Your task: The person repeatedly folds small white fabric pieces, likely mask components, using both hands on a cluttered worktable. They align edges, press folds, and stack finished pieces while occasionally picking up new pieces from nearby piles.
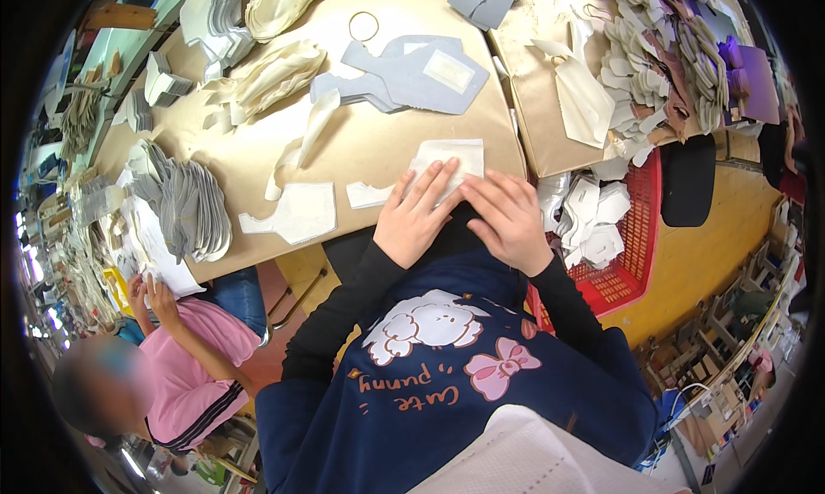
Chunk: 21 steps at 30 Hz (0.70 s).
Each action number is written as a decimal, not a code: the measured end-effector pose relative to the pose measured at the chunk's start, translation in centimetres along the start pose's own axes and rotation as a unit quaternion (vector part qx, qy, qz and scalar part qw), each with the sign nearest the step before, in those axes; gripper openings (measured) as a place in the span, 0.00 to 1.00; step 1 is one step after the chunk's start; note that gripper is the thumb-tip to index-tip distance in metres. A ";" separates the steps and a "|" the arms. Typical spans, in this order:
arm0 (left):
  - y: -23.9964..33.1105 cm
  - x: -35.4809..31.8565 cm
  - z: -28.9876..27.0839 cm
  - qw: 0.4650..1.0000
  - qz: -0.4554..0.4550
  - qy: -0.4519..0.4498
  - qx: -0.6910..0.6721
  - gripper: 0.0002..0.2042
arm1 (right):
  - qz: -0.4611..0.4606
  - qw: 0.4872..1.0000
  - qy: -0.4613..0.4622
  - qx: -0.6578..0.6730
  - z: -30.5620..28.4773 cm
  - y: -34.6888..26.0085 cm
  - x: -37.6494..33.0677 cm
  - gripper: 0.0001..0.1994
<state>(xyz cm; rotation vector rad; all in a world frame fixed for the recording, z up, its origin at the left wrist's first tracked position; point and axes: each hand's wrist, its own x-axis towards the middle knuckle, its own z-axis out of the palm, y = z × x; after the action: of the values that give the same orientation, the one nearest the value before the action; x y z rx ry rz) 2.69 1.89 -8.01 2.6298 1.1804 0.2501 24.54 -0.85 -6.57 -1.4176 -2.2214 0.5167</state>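
A white, angular cut piece of shoe-upper material (pixel 464 150) lies at the table's near edge, with a narrow arm running out to the left. My left hand (pixel 419 212) rests on it palm down, fingers stretched out. My right hand (pixel 513 220) touches its near right corner with extended fingertips, the thumb held apart. Both hands partly cover the piece. Left of them lies a similar white piece (pixel 301 212). Beyond is a curled cream strip (pixel 318 124). Farther back sit stacked grey pieces (pixel 430 68), a small pale patch (pixel 449 70) on top.
Bundled cream pieces (pixel 275 77) and a grey stack (pixel 193 206) occupy the table's left side. A red basket (pixel 640 227) with white pieces stands at my right. Beyond it, heaped cut pieces (pixel 636 73) cover another table. A co-worker in a pink shirt (pixel 202 356) works at the left.
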 end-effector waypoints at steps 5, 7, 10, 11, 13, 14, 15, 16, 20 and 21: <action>-0.1 -0.3 0.1 1.000 -0.001 -0.012 0.003 0.41 | 0.117 0.984 -0.013 -0.133 1.1 -0.2 2.4 0.23; 0.1 -0.6 0.0 1.000 0.002 -0.013 0.015 0.41 | 0.127 0.982 0.001 -0.137 1.2 -0.1 2.8 0.22; 0.5 -1.3 -0.2 1.000 -0.005 -0.016 0.000 0.39 | 0.144 0.979 0.007 -0.141 1.4 0.0 3.2 0.22; 0.5 -1.7 -0.4 1.000 0.005 -0.020 -0.024 0.38 | 0.148 0.978 0.009 -0.148 1.4 0.0 3.3 0.22; 0.4 -2.5 -0.8 0.997 0.021 -0.027 -0.066 0.35 | 0.145 0.979 0.032 -0.138 1.6 0.2 3.6 0.23; 0.0 -2.9 -1.0 0.991 0.042 -0.002 -0.129 0.28 | 0.140 0.981 0.053 -0.121 1.7 0.3 3.9 0.23; -0.4 -3.2 -1.2 0.981 0.027 0.038 -0.190 0.26 | 0.141 0.982 0.076 -0.097 1.9 0.4 4.1 0.24; -0.9 -3.5 -1.4 0.966 0.016 0.073 -0.249 0.24 | 0.102 0.989 0.084 -0.063 2.0 0.3 4.1 0.28; -1.8 -3.3 -1.3 0.967 -0.114 0.130 -0.186 0.21 | -0.075 0.987 -0.091 -0.107 2.7 -0.2 4.1 0.39; -1.8 -3.0 -1.0 0.972 -0.144 0.101 -0.154 0.22 | -0.087 0.984 -0.100 -0.120 2.7 -0.2 3.9 0.39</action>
<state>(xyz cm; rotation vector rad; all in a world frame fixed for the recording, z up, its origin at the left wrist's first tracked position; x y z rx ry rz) -0.80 0.92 -7.70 2.1755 1.4370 0.6018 21.44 2.47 -8.06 -1.3151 -2.6150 0.3531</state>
